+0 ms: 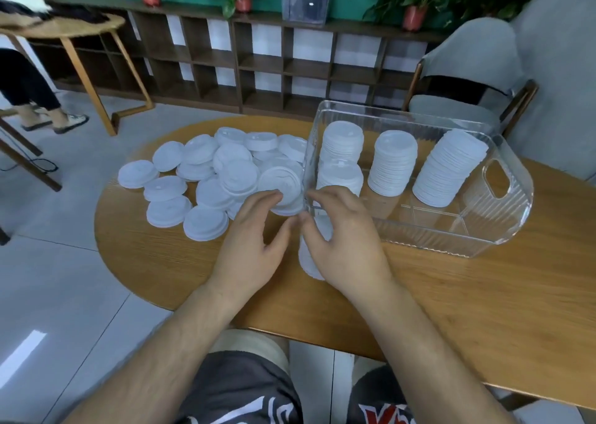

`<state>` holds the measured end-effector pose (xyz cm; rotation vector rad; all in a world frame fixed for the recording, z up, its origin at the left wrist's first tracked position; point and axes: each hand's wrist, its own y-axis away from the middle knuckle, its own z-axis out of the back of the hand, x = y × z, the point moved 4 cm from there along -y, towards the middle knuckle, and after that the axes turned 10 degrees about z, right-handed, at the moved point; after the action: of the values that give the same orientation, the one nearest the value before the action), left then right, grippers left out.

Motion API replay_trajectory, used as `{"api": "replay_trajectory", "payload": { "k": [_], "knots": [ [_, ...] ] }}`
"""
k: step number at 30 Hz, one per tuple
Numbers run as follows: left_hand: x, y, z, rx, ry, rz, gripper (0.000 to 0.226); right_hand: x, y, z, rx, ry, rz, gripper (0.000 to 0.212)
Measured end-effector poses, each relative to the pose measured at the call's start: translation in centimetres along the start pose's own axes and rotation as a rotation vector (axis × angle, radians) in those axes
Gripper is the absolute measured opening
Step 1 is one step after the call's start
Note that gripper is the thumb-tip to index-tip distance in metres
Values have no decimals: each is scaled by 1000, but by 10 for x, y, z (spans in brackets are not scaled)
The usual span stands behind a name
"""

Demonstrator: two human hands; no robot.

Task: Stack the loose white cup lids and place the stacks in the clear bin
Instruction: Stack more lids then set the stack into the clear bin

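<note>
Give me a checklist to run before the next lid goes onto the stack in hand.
1. Grip on the partial stack by the right hand: ok, fingers curl over it.
2. Contact of the left hand with the next lid: ok, fingertips touch it.
3. That lid faces the same way as the stack: cannot tell.
4. Room in the clear bin: ok, bare floor at its near right end.
5. The stacks in the bin standing: ok, four stand.
6. The table rid of loose lids: not ok, many remain.
</note>
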<state>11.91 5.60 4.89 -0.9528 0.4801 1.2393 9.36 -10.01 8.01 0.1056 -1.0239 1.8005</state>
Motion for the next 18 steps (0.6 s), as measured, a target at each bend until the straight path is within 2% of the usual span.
{"api": "replay_trajectory", "payload": {
  "k": [6, 10, 13, 16, 18],
  "knots": [
    [35, -43, 42, -72, -206, 85, 54, 30, -50, -54, 158, 1, 38, 43],
    [57, -66, 52, -48, -332, 172, 62, 30, -82, -86, 323, 201, 61, 47],
    [70, -74, 50, -1, -364, 213, 64, 21, -101, -102, 416, 336, 40, 43],
    [78, -80, 47, 33, -376, 209, 61, 13, -110, -112, 519, 382, 27, 38],
    [83, -81, 46, 35, -375, 217, 61, 9, -112, -115, 529, 402, 34, 30]
  ]
}}
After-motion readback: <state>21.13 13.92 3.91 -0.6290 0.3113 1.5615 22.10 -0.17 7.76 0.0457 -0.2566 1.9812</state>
